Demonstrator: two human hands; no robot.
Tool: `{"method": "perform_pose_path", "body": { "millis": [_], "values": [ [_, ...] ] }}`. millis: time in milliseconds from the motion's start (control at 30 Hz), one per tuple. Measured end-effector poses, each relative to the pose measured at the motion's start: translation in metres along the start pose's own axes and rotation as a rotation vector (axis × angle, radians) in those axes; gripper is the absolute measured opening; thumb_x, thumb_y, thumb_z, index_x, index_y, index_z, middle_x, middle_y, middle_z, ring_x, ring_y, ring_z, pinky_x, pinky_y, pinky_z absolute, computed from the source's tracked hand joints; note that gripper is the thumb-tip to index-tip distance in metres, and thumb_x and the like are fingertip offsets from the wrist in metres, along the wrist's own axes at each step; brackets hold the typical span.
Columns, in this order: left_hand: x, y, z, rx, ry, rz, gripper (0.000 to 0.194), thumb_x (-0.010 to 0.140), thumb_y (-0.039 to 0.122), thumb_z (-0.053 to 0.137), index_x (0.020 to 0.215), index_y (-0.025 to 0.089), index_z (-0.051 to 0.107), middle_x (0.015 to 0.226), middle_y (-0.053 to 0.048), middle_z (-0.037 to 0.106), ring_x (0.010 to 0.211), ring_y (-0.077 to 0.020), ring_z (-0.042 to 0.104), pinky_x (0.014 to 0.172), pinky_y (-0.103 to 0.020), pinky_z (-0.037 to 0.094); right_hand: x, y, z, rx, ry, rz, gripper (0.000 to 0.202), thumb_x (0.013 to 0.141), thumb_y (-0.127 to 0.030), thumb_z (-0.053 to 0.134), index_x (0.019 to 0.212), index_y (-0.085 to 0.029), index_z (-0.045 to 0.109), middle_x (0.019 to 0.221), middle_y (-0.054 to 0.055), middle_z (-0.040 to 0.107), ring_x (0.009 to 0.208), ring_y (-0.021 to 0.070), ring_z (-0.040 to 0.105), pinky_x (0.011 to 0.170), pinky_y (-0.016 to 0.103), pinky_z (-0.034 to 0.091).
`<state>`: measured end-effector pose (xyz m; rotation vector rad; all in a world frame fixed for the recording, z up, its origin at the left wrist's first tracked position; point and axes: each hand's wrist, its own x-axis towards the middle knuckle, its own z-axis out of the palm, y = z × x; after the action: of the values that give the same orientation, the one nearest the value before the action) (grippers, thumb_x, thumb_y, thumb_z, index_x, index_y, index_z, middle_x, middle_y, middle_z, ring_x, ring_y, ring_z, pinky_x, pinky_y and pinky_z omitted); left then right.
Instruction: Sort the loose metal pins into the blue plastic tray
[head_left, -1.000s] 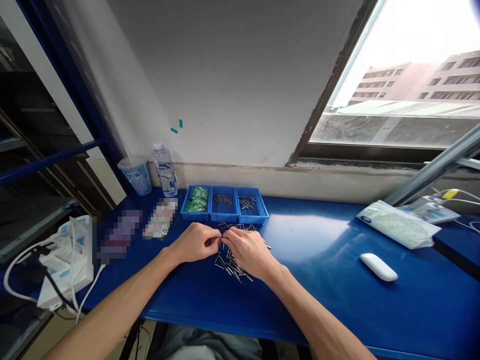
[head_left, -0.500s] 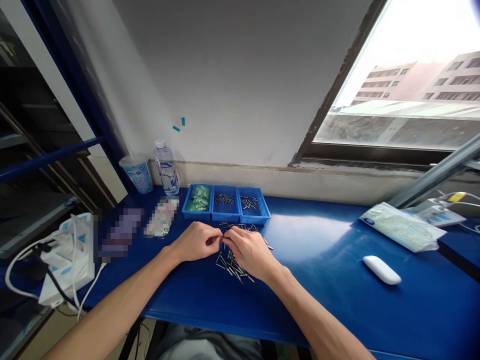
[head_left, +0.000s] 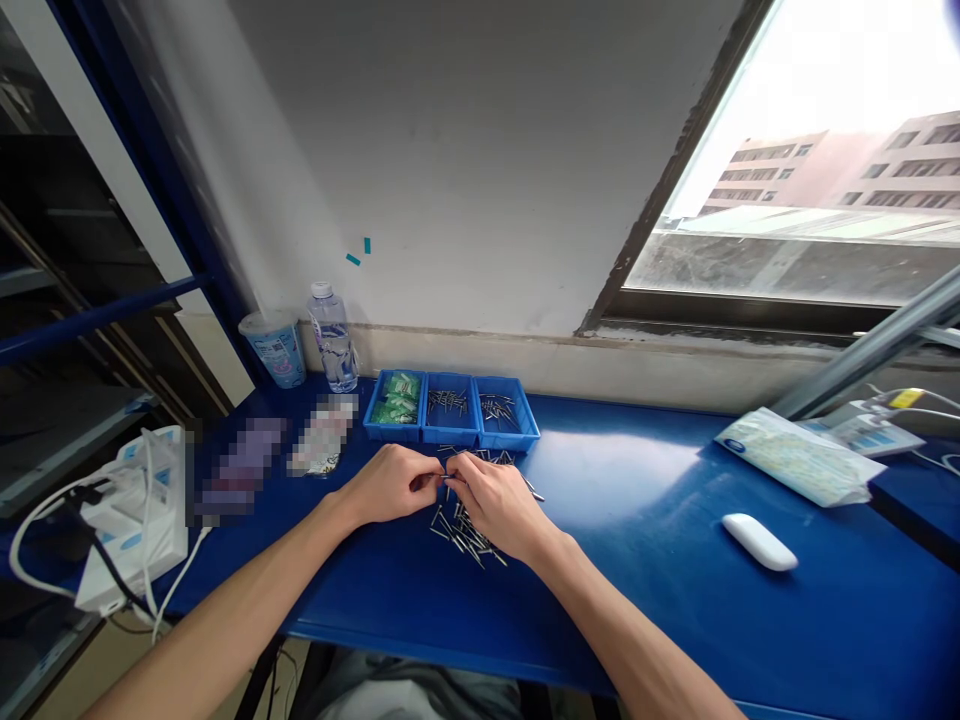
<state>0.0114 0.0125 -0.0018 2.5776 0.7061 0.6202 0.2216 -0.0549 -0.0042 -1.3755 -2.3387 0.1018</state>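
Observation:
My left hand (head_left: 401, 484) is closed in a pinch, thumb against forefinger. Facing it from the right, my right hand (head_left: 495, 500) is closed too, its fingertips almost meeting the left ones. Between both sets of fingertips shows a sliver of a thin metal pin (head_left: 448, 476), screw- or rivet-like; the fingers cover most of it. Loose thin metal pins (head_left: 466, 538) lie in a heap under and in front of my right hand, with more behind it. Beyond the hands stand three joined blue bins (head_left: 451, 436). Green packets (head_left: 397, 398) fill the left one; metal pins lie in the other two.
A water bottle (head_left: 334, 340) and a blue-and-white tub (head_left: 276, 350) stand at the back left. White power strips (head_left: 142, 530) with cables lie at the left edge. On the right are a white oblong case (head_left: 759, 542) and a tissue pack (head_left: 799, 455).
Both hands stay in nearly the same place and pinch. A bit more of the metal pin shows between the fingertips. The view has shifted very slightly.

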Motion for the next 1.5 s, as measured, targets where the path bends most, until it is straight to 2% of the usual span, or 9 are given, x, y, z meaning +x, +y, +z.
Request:
{"method": "perform_pose_path", "body": {
  "millis": [133,233,500,633,767,933,1133,1300,1500],
  "values": [
    [0.0005,0.0029,-0.0017,-0.006,-0.008,0.003,0.023,0.090,0.012,0.056,0.068,0.018,0.051,0.061,0.004,0.056,0.055,-0.0101,0.048,0.059,-0.024,0.030,0.0002,0.0007,0.0005,-0.010,-0.004,0.013,0.020,0.113,-0.026,0.044,0.104,-0.020,0.061,0.093,0.003,0.072,0.076,0.0167,0.069,0.059,0.027,0.035],
    [0.0007,0.0027,-0.0013,-0.018,-0.005,0.000,0.021,0.089,0.012,0.057,0.070,0.018,0.052,0.062,0.004,0.057,0.055,-0.0101,0.049,0.059,-0.024,0.031,-0.0001,0.0013,0.0009,0.016,0.019,0.013,0.012,0.110,-0.030,0.054,0.114,-0.020,0.060,0.100,0.004,0.074,0.081,0.0179,0.071,0.060,0.027,0.037],
    [0.0003,0.0014,-0.0002,-0.002,-0.008,0.009,0.021,0.090,0.011,0.056,0.070,0.018,0.052,0.062,0.004,0.056,0.055,-0.0104,0.047,0.059,-0.026,0.030,0.0006,0.0007,0.0018,-0.024,0.007,0.022,0.023,0.112,-0.028,0.046,0.100,-0.019,0.063,0.090,0.002,0.071,0.071,0.0153,0.067,0.058,0.027,0.034],
    [0.0008,0.0029,-0.0013,-0.003,-0.008,0.012,0.022,0.089,0.012,0.056,0.069,0.019,0.052,0.062,0.004,0.055,0.055,-0.0106,0.047,0.059,-0.026,0.031,0.0008,0.0007,0.0016,-0.019,0.009,0.011,0.016,0.111,-0.029,0.051,0.107,-0.019,0.063,0.095,0.003,0.072,0.074,0.0156,0.068,0.059,0.026,0.035],
    [0.0007,0.0035,-0.0016,-0.003,-0.004,0.016,0.022,0.090,0.012,0.055,0.070,0.019,0.052,0.062,0.004,0.055,0.055,-0.0110,0.047,0.059,-0.026,0.031,0.0004,0.0002,0.0009,-0.052,0.012,0.012,0.028,0.113,-0.029,0.043,0.098,-0.019,0.064,0.088,0.003,0.069,0.068,0.0145,0.064,0.058,0.027,0.033],
    [0.0003,0.0023,-0.0003,-0.012,-0.003,0.011,0.022,0.089,0.012,0.056,0.068,0.018,0.049,0.061,0.004,0.055,0.055,-0.0104,0.047,0.059,-0.026,0.030,-0.0002,-0.0002,0.0001,-0.013,0.019,0.002,0.016,0.111,-0.029,0.050,0.109,-0.019,0.062,0.095,0.003,0.071,0.071,0.0148,0.065,0.059,0.026,0.034],
    [0.0001,0.0013,0.0008,-0.010,-0.010,0.016,0.023,0.088,0.011,0.055,0.068,0.018,0.048,0.060,0.004,0.054,0.055,-0.0100,0.046,0.059,-0.025,0.030,0.0006,-0.0002,0.0006,-0.062,-0.004,0.003,0.031,0.113,-0.029,0.044,0.095,-0.018,0.066,0.087,0.003,0.069,0.066,0.0139,0.062,0.057,0.027,0.031],
    [0.0004,0.0016,0.0003,-0.020,-0.012,0.017,0.023,0.088,0.012,0.057,0.068,0.018,0.049,0.060,0.004,0.053,0.054,-0.0101,0.047,0.058,-0.025,0.030,-0.0001,0.0005,0.0010,-0.041,0.012,0.001,0.022,0.111,-0.031,0.050,0.103,-0.019,0.066,0.089,0.002,0.070,0.068,0.0138,0.063,0.057,0.027,0.032],
    [0.0001,0.0008,0.0019,-0.015,-0.004,0.029,0.025,0.087,0.010,0.056,0.065,0.018,0.047,0.059,0.004,0.053,0.054,-0.0103,0.045,0.057,-0.026,0.029,-0.0006,0.0016,0.0011,-0.062,0.002,-0.028,0.028,0.113,-0.026,0.044,0.099,-0.018,0.067,0.089,0.003,0.069,0.070,0.0134,0.064,0.058,0.027,0.032]
  ]
}}
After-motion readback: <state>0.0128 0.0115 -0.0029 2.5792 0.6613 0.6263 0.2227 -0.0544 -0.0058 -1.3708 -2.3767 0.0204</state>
